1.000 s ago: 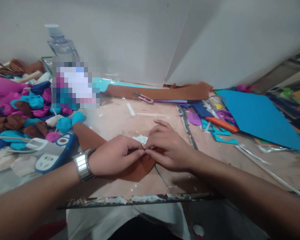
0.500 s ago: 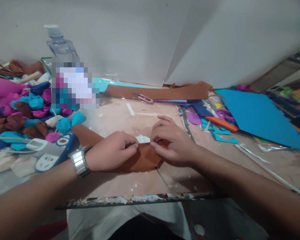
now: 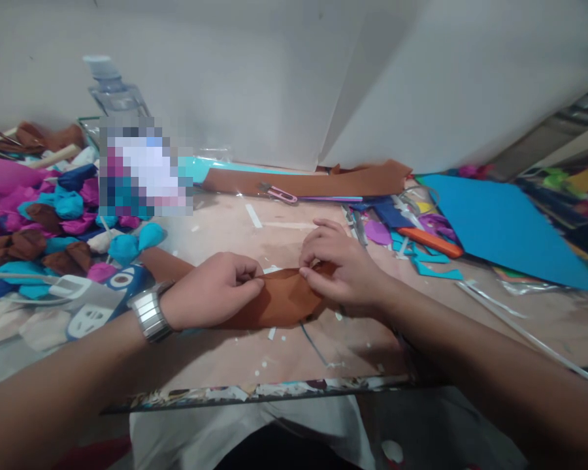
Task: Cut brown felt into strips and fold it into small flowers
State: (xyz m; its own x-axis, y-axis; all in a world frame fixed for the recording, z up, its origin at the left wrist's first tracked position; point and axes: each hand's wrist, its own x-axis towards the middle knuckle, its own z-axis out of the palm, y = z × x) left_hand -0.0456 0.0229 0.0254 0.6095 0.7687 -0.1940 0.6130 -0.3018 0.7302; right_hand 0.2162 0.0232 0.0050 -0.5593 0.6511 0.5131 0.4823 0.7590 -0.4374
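Note:
Between my hands a brown strip of soft sheet (image 3: 284, 299), paper or cloth, lies just over the table, its upper edge folded. My left hand (image 3: 215, 287) pinches that edge between thumb and fingers; a metal watch sits on the wrist. To the right, my right hand (image 3: 340, 271) pinches the same edge with thumb and forefinger, the other fingers curled or raised. The strip's left end shows beyond my left hand, while its middle is partly covered. A scrap of white paper peeks out behind the fold.
At left is a heap of coloured wrapped balls (image 3: 68, 202) with a blue-white power strip (image 3: 100, 307). Pink snips (image 3: 281, 194) rest on another brown strip (image 3: 318, 184) by the wall. An orange cutter (image 3: 430, 242) and a blue sheet (image 3: 509, 228) lie right. A bottle (image 3: 117, 94) stands behind.
My left hand has slid slightly left along the folded edge, so the gap between my hands is wider. More of the brown strip shows between them.

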